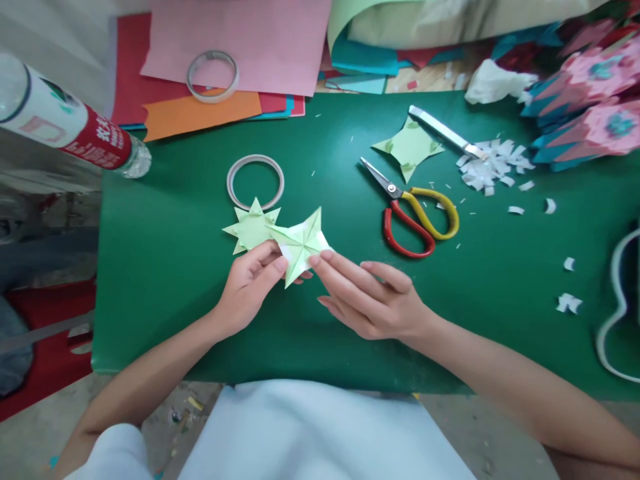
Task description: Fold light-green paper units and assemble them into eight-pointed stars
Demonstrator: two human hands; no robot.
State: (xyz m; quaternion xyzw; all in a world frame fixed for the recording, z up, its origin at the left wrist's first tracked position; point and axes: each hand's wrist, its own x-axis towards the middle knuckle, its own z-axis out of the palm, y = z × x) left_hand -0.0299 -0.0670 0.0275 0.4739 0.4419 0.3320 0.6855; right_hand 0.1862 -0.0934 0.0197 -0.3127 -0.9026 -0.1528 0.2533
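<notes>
A folded light-green four-pointed paper star (pixel 303 245) is held just above the table between both hands. My left hand (pixel 254 283) pinches its lower left edge between thumb and fingers. At the lower right edge, my right hand (pixel 373 297) grips it with thumb and index finger, the other fingers partly bent. Just behind my left hand lies a many-pointed light-green star (pixel 254 228), partly covered by the held one. Another four-pointed green star (pixel 408 148) lies farther back on the right.
Scissors (pixel 395 193) lie right of my hands on the green table (pixel 165 267). Tape rings (pixel 281 183), a bottle (pixel 103 137) and coloured paper (pixel 280 47) are at the back left. A metal blade (pixel 445 131), paper scraps (pixel 485 175) and pink flowers (pixel 613 127) are at the right.
</notes>
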